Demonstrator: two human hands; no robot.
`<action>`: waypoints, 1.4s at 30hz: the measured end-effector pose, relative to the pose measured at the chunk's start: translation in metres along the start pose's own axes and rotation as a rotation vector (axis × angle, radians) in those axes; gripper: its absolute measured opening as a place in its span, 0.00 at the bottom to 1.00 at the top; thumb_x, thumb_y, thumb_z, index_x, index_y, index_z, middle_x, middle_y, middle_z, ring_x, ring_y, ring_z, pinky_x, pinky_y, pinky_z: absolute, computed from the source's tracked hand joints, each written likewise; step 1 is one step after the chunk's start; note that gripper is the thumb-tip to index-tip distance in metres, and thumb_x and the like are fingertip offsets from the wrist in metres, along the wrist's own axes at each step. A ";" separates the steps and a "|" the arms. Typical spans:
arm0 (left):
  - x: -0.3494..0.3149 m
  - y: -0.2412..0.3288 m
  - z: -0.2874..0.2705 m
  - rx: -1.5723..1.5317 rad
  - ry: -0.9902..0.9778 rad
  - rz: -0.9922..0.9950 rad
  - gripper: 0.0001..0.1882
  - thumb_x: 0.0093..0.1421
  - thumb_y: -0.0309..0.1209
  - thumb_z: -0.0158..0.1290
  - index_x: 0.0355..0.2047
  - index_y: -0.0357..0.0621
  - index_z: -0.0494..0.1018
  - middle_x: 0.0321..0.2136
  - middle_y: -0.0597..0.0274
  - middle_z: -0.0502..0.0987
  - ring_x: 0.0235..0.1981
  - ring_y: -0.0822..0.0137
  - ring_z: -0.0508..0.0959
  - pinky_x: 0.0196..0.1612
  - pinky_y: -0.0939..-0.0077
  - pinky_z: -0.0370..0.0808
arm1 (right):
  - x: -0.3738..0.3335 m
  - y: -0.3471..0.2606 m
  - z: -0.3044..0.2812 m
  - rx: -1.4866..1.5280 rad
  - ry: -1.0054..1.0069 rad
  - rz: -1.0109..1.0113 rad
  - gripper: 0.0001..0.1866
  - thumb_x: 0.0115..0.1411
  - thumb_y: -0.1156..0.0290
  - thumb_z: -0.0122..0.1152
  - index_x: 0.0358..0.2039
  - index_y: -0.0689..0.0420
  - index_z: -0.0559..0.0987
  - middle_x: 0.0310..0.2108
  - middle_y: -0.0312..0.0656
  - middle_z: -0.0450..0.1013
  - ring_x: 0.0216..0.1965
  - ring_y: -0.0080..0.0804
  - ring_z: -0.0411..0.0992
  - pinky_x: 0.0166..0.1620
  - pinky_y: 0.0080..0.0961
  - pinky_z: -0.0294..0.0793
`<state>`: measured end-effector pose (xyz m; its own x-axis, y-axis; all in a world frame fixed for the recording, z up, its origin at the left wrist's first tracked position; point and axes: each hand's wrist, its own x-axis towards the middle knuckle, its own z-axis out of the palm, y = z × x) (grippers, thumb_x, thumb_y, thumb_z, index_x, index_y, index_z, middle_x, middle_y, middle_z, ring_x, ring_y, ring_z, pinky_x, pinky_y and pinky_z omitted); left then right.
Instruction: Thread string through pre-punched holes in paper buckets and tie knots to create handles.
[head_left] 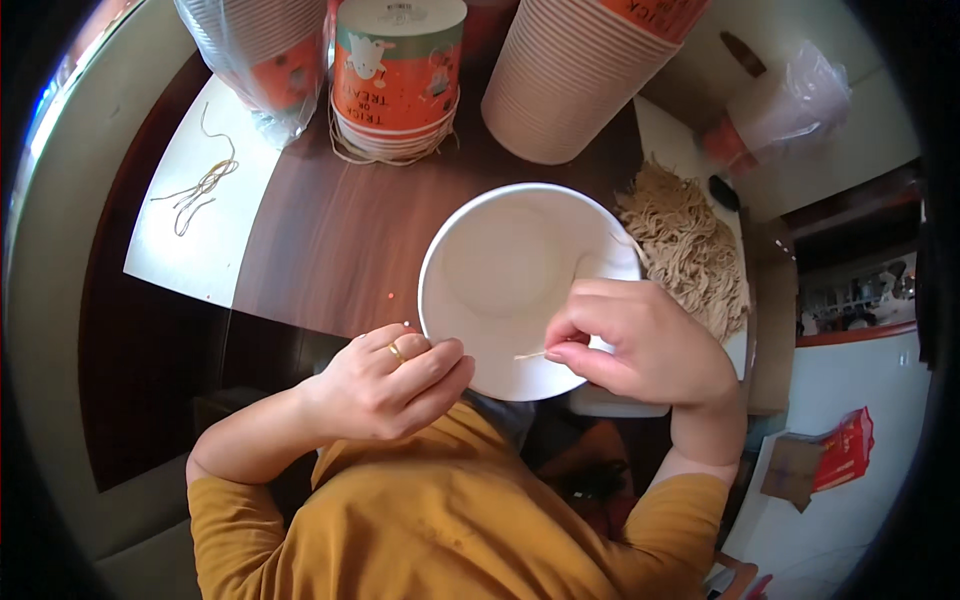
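Note:
A white paper bucket [455,320] is tilted toward me at the table's near edge, its open mouth and bare inside showing. My left hand [400,385], with a ring on one finger, is closed on the bucket's near left rim; its thumb is hidden. Over the mouth, my right hand [630,345] pinches a thin beige cord [533,355] between thumb and finger, a short end sticking out to the left. Behind that hand, a stretch of cord shows inside the right wall and at the right rim. Where it is fixed cannot be seen.
An upside-down orange printed bucket [395,85] stands at the back, cords around its lower part. Nested buckets [575,85] rise at back right, bagged ones [265,60] at back left. A heap of beige cords [690,250] lies right; a few loose cords [205,180] lie left.

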<state>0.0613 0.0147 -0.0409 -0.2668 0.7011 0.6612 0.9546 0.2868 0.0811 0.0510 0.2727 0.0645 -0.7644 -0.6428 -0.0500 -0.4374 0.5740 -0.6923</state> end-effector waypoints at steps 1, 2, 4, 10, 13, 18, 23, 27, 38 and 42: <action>-0.007 0.002 0.002 0.049 0.026 0.042 0.14 0.46 0.26 0.56 0.36 0.36 0.77 0.36 0.56 0.75 0.25 0.68 0.73 0.27 0.75 0.73 | -0.003 -0.003 0.002 0.023 -0.005 0.002 0.03 0.54 0.78 0.64 0.29 0.61 0.79 0.26 0.42 0.73 0.26 0.36 0.73 0.30 0.28 0.71; -0.012 0.003 0.005 0.043 0.063 0.065 0.13 0.46 0.24 0.56 0.34 0.36 0.78 0.37 0.55 0.75 0.26 0.68 0.74 0.30 0.74 0.75 | -0.005 -0.005 0.005 -0.045 0.026 -0.023 0.03 0.53 0.79 0.64 0.29 0.61 0.78 0.26 0.42 0.73 0.25 0.36 0.73 0.29 0.28 0.71; -0.015 0.000 0.005 0.033 0.060 0.065 0.13 0.46 0.24 0.56 0.35 0.36 0.78 0.38 0.55 0.75 0.28 0.68 0.75 0.31 0.74 0.76 | -0.008 -0.008 0.009 -0.144 0.095 -0.064 0.05 0.52 0.81 0.65 0.29 0.61 0.77 0.26 0.42 0.72 0.24 0.37 0.72 0.26 0.28 0.69; -0.023 -0.010 0.009 0.070 0.149 0.067 0.10 0.50 0.22 0.56 0.35 0.37 0.76 0.38 0.54 0.77 0.29 0.66 0.76 0.34 0.73 0.77 | -0.014 -0.006 0.014 -0.144 0.156 0.010 0.05 0.50 0.82 0.64 0.29 0.62 0.78 0.26 0.43 0.72 0.24 0.37 0.73 0.28 0.28 0.72; -0.032 -0.011 0.015 0.004 0.222 0.045 0.10 0.50 0.21 0.56 0.35 0.38 0.73 0.38 0.53 0.78 0.28 0.68 0.75 0.31 0.75 0.75 | -0.021 -0.003 0.017 -0.191 0.203 -0.105 0.06 0.52 0.79 0.62 0.30 0.58 0.76 0.33 0.43 0.72 0.27 0.40 0.74 0.28 0.32 0.75; -0.033 -0.011 0.022 -0.019 0.234 -0.007 0.11 0.50 0.22 0.56 0.35 0.41 0.72 0.38 0.55 0.78 0.25 0.70 0.73 0.27 0.78 0.70 | -0.033 -0.010 0.055 -0.545 0.057 -0.328 0.05 0.49 0.73 0.57 0.28 0.59 0.75 0.46 0.54 0.73 0.25 0.27 0.72 0.25 0.21 0.75; -0.041 -0.006 0.026 0.069 0.224 -0.029 0.11 0.48 0.23 0.57 0.35 0.42 0.73 0.38 0.58 0.78 0.24 0.70 0.73 0.26 0.79 0.69 | -0.039 0.010 0.082 -0.696 0.158 -0.357 0.07 0.48 0.74 0.58 0.29 0.61 0.76 0.44 0.55 0.73 0.22 0.28 0.66 0.23 0.20 0.68; -0.050 -0.011 0.034 0.037 0.271 -0.039 0.13 0.47 0.22 0.57 0.35 0.42 0.73 0.38 0.57 0.77 0.26 0.69 0.73 0.27 0.76 0.71 | -0.043 0.020 0.089 -0.864 0.205 -0.316 0.05 0.50 0.77 0.60 0.29 0.63 0.78 0.45 0.55 0.74 0.23 0.31 0.68 0.24 0.22 0.67; -0.083 0.022 0.051 -0.227 0.465 -0.497 0.23 0.42 0.19 0.69 0.37 0.47 0.71 0.30 0.64 0.68 0.23 0.66 0.67 0.24 0.73 0.65 | -0.035 0.031 0.107 -0.923 0.270 -0.541 0.09 0.52 0.74 0.56 0.26 0.68 0.79 0.38 0.51 0.76 0.22 0.23 0.61 0.21 0.15 0.60; -0.072 0.007 0.029 0.075 0.360 -0.312 0.19 0.39 0.21 0.68 0.33 0.48 0.77 0.31 0.67 0.69 0.25 0.68 0.67 0.26 0.76 0.64 | -0.031 0.026 0.103 -0.957 0.238 -0.552 0.10 0.53 0.74 0.55 0.27 0.69 0.79 0.37 0.49 0.76 0.22 0.22 0.59 0.21 0.15 0.58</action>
<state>0.0828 -0.0145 -0.1096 -0.4632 0.3072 0.8313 0.8205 0.5033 0.2711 0.1123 0.2552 -0.0266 -0.3799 -0.8748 0.3007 -0.8481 0.4592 0.2642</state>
